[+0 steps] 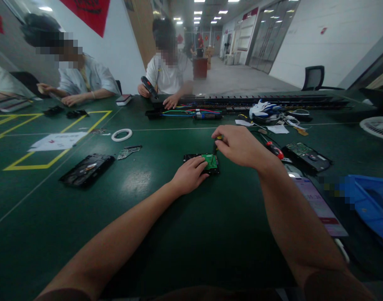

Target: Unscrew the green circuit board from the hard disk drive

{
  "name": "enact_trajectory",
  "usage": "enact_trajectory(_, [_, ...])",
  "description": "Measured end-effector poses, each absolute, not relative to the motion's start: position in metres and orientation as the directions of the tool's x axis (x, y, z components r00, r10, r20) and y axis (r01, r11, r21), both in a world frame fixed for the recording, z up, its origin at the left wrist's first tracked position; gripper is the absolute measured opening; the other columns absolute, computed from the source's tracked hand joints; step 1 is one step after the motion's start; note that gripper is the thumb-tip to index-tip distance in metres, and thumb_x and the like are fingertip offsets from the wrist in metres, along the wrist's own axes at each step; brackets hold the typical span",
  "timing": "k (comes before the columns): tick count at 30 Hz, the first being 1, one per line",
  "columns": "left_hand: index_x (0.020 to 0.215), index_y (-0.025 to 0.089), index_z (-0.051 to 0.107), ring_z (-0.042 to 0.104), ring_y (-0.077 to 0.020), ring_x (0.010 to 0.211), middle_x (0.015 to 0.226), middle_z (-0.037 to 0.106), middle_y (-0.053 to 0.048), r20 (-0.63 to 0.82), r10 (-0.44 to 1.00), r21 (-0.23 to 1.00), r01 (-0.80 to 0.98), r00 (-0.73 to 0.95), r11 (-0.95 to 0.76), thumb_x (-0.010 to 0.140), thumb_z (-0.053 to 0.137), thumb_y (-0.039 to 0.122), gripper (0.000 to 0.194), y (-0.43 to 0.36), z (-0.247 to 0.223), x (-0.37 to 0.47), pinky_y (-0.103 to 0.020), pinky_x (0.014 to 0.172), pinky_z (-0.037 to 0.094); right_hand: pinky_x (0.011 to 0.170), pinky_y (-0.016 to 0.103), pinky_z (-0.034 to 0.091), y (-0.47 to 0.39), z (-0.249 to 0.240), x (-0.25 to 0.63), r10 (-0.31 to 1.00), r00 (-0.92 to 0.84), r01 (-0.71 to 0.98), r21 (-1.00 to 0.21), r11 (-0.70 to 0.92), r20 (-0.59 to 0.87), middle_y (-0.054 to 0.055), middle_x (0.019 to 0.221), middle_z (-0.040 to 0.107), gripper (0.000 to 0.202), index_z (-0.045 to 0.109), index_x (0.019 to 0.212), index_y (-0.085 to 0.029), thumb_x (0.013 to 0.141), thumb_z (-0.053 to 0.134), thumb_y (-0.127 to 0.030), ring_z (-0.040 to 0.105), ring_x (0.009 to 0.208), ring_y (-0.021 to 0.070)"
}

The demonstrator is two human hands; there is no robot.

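Observation:
A small black hard drive (214, 170) with a green circuit board (211, 160) facing up lies on the table in front of me. My left hand (190, 174) holds it from the near left, fingers over its top and thumb along the near edge. In my right hand (238, 144) is a screwdriver (215, 149), gripped by its dark and yellow handle. It stands nearly upright, its thin shaft reaching down to the green board. Whether the tip sits in a screw is too small to tell.
Further drives lie left (87, 169) and right (307, 157). Near them are a loose circuit board (128, 152), a tape roll (121, 134), a red-handled screwdriver (274, 150), a phone (318, 205), a blue bin (371, 205) and gloves (265, 109). Across the table, a co-worker holds a power screwdriver (149, 87).

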State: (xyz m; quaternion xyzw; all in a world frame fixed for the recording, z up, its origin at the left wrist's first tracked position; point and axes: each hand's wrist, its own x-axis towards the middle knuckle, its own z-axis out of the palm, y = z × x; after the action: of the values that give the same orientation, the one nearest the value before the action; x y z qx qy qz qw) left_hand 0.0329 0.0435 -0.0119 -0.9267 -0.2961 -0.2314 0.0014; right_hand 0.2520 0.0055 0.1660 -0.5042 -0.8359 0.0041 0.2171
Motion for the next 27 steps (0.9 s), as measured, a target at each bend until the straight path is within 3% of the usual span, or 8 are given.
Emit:
enact_trajectory(6, [0.145, 0.015, 0.062, 0.057, -0.0346, 0.147, 0.153, 0.062, -0.017, 0.434, 0.541, 0.112, 0.553, 0.720, -0.826, 0.109, 0.061, 0.041, 0.044, 0.0434, -0.0117, 0.0327, -0.053, 0.126, 0.047, 0.089, 0.037, 0.047, 0.0074, 0.1668, 0.2516, 0.824, -0.436, 0.838, -0.171, 0.518, 0.362, 0.011, 0.104, 0.078, 0.019, 0.080, 0.103, -0.017, 0.101, 0.062, -0.022, 0.069, 0.095, 0.0254])
enact_trajectory(13, [0.145, 0.015, 0.062, 0.057, -0.0351, 0.147, 0.154, 0.062, -0.018, 0.430, 0.540, 0.114, 0.549, 0.724, -0.828, 0.109, 0.062, 0.041, 0.045, 0.0444, -0.0122, 0.0332, -0.054, 0.126, 0.047, 0.097, 0.039, 0.049, 0.0082, 0.1632, 0.2539, 0.823, -0.431, 0.824, -0.210, 0.526, 0.370, 0.014, 0.121, 0.080, 0.025, 0.077, 0.118, -0.015, 0.099, 0.061, -0.016, 0.072, 0.110, 0.0291])
enact_trajectory(17, [0.145, 0.014, 0.062, 0.057, -0.0354, 0.147, 0.154, 0.062, -0.019, 0.433, 0.543, 0.128, 0.547, 0.719, -0.827, 0.108, 0.063, 0.040, 0.045, 0.0443, -0.0124, 0.0332, -0.054, 0.126, 0.047, 0.093, 0.038, 0.050, 0.0073, 0.1645, 0.2532, 0.833, -0.417, 0.841, -0.195, 0.505, 0.363, 0.014, 0.111, 0.081, 0.024, 0.079, 0.111, -0.013, 0.096, 0.059, -0.012, 0.072, 0.101, 0.0276])
enact_trajectory(21, [0.145, 0.015, 0.062, 0.057, -0.0352, 0.147, 0.154, 0.062, -0.018, 0.435, 0.539, 0.124, 0.545, 0.721, -0.829, 0.108, 0.063, 0.041, 0.045, 0.0447, -0.0130, 0.0329, -0.055, 0.125, 0.047, 0.093, 0.038, 0.049, 0.0080, 0.1664, 0.2519, 0.819, -0.432, 0.837, -0.169, 0.520, 0.377, 0.013, 0.106, 0.079, 0.021, 0.081, 0.104, -0.014, 0.100, 0.061, -0.019, 0.070, 0.102, 0.0279])
enact_trajectory(27, [0.144, 0.016, 0.062, 0.057, -0.0352, 0.147, 0.154, 0.062, -0.017, 0.439, 0.536, 0.106, 0.550, 0.722, -0.828, 0.109, 0.061, 0.042, 0.044, 0.0445, -0.0123, 0.0331, -0.055, 0.125, 0.048, 0.095, 0.040, 0.049, 0.0103, 0.1642, 0.2537, 0.828, -0.433, 0.845, -0.158, 0.511, 0.357, 0.013, 0.110, 0.080, 0.021, 0.081, 0.108, -0.016, 0.103, 0.063, -0.023, 0.071, 0.104, 0.0290])
